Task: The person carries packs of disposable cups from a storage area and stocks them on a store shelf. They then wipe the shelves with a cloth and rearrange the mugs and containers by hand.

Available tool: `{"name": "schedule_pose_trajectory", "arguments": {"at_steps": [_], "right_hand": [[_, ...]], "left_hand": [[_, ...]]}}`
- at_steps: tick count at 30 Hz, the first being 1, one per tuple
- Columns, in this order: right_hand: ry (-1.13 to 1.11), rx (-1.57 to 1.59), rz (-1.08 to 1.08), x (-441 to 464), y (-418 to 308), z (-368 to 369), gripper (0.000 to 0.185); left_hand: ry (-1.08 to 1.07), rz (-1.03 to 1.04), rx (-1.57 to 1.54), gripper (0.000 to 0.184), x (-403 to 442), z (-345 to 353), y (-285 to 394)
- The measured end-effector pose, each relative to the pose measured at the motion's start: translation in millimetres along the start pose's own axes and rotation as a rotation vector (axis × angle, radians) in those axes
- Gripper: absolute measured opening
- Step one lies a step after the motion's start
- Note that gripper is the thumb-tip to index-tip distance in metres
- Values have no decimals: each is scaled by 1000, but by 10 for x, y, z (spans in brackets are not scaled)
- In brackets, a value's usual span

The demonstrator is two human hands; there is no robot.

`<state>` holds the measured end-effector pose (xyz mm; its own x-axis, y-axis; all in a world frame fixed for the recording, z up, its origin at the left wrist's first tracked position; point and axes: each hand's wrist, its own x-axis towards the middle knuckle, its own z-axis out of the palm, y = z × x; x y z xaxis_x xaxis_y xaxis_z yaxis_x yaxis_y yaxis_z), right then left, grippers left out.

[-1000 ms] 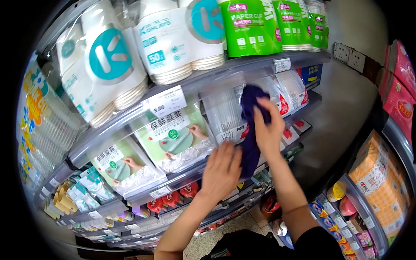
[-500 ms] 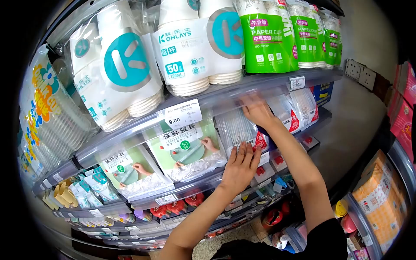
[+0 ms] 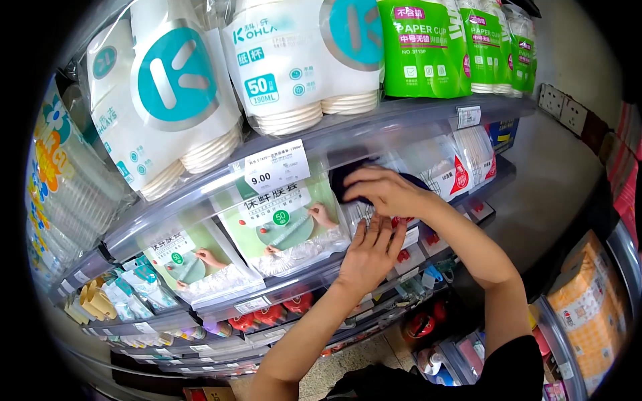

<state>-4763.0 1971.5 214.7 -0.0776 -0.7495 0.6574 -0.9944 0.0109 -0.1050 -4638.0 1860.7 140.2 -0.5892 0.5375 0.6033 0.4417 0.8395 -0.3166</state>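
Note:
My left hand (image 3: 373, 257) lies with its fingers stretched out against the lower front of a clear pack of thin white sticks (image 3: 354, 212). The pack's print and red label are mostly covered by my hands. Just above, my right hand (image 3: 382, 190) reaches across with bent, parted fingers pointing left, and I see nothing held in them. A dark gap shows behind its fingertips, under the upper shelf. To the right stand similar clear packs (image 3: 438, 167) with red labels. Left of my hands is a green pack of cling film covers (image 3: 284, 217).
Above runs a shelf edge (image 3: 401, 113) with white paper cup packs (image 3: 304, 67) and green paper cup packs (image 3: 428, 53). A price tag (image 3: 271, 170) reads 9.00. Wall sockets (image 3: 562, 107) are at right, and an orange checked package (image 3: 582, 301) sits on another shelf.
My right hand has come down and left, its fingers now bent. The stick pack's upper part no longer stands in view, and a dark gap shows there. My left hand stays low on the pack.

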Motion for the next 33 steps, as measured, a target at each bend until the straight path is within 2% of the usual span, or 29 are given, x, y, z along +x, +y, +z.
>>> {"name": "schedule_pose_trajectory", "arguments": {"at_steps": [2,3,4,6,8,10,11,14,15,16,18,22,24,26,28,29,30,32,33], "right_hand": [[-23,47,-4,-149,-155,-31,33],[-27,47,-6,-205,-239,-51,32],[-30,48,-2,-268,-284,-52,32],[-42,90,84,-376,-376,-51,31],[-41,102,84,-401,-470,-76,31],[-90,178,265,-398,-543,-111,29],[-90,176,263,-409,-546,-105,29],[401,606,649,-433,-510,-75,18],[519,1006,719,-459,-519,-106,17],[620,1125,753,-458,-578,-143,19],[761,1231,780,-477,-647,-132,20],[834,1401,744,-386,-896,-94,23],[983,1456,734,-264,-1068,-14,25],[988,1411,668,-209,-1218,186,30],[897,598,437,-103,-1302,461,39],[708,122,212,-17,-1290,535,46],[521,-36,120,67,-1297,609,50],[161,-191,78,240,-1158,816,51],[272,-397,-138,406,-1030,819,42]], "left_hand": [[80,-13,-177,57,-27,15,15],[180,3,-198,52,-55,-1,22],[179,0,-203,52,-78,-13,13],[352,123,-313,46,-116,-35,-17],[379,114,-332,42,-155,-36,-13],[496,30,-304,40,-192,-9,-2],[524,21,-340,40,-191,-1,-6],[551,-20,-387,41,-295,11,-26],[558,-17,-384,41,-356,-8,-42],[521,-17,-347,42,-419,-67,-74],[486,-17,-307,43,-517,-229,-147],[386,-160,-116,51,-798,-468,-250],[307,-313,118,57,-875,-599,-259],[249,-370,148,61,-968,-554,-308],[150,-365,122,66,-1003,-556,-323],[63,-375,102,60,-1017,-609,-322],[129,-295,230,51,-1107,-443,-398],[63,-292,130,37,-1201,-381,-412],[164,-285,102,31,-1176,-340,-428]]}}
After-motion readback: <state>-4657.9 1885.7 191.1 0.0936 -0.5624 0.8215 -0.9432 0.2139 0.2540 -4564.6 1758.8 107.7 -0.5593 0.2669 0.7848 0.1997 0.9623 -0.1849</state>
